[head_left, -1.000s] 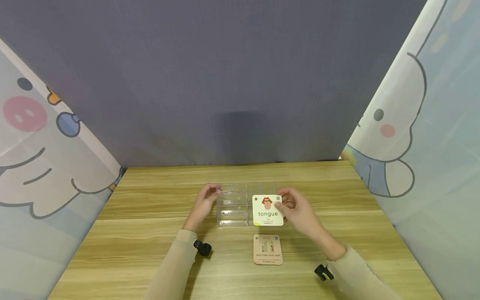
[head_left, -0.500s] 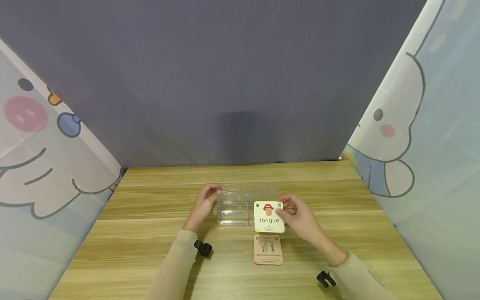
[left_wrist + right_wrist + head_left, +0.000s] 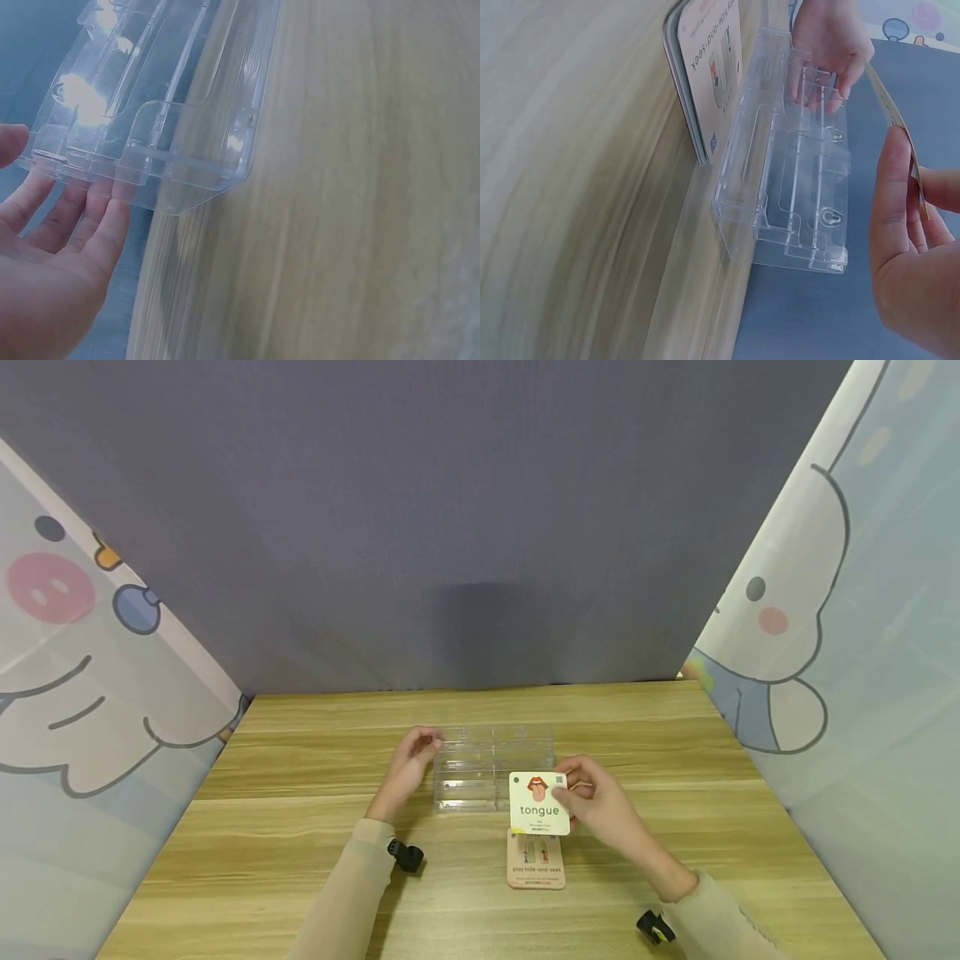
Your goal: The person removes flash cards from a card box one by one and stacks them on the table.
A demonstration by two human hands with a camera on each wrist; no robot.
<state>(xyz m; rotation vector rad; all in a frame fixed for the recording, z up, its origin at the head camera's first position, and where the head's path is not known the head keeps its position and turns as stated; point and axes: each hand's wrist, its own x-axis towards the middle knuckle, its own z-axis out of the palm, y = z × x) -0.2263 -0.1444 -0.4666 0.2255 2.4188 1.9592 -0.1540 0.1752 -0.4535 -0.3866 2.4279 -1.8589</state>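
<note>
A clear plastic rack (image 3: pixel 480 768) with stepped slots stands on the wooden table (image 3: pixel 300 827). My left hand (image 3: pixel 408 768) rests against its left end, fingers straight along the rack (image 3: pixel 157 127). My right hand (image 3: pixel 592 797) pinches a white card (image 3: pixel 539 803) printed "tongue" by its right edge, holding it just above the table in front of the rack's right half. Edge-on in the right wrist view, the card (image 3: pixel 896 112) sits between thumb and fingers. A pinkish card stack (image 3: pixel 536 864) reading "play hide-and-seek" lies flat below the held card, partly covered by it.
A grey backdrop closes the far side of the table. Cartoon-printed curtains (image 3: pixel 82 652) hang on the left and right. Bare wood surrounds the rack and the card stack (image 3: pixel 709 75).
My right hand has brought the "tongue" card down and toward me, from in front of the rack to over the top of the card stack. The left hand has stayed at the rack.
</note>
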